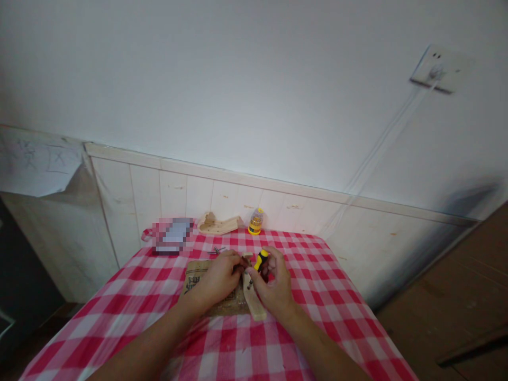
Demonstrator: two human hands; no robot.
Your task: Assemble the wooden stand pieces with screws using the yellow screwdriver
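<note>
My right hand [275,280] is closed around a yellow-and-black screwdriver [261,259], its metal end slanting down toward me over a pale wooden piece [254,304]. My left hand [224,274] is at the far end of that wooden piece, fingertips pinched together against it. Whatever is between those fingertips is too small and hidden to make out. Beneath the hands and the wood lies a brown printed bag or sheet [194,275], partly covered by my left forearm.
Beyond my hands, several small metal bits [216,251] lie on the red-and-white checked tablecloth [309,307]. A curved wooden part [218,226], a yellow-capped bottle-shaped container [256,221] and a blurred-out tablet-like object [172,236] sit near the panelled wall [278,209].
</note>
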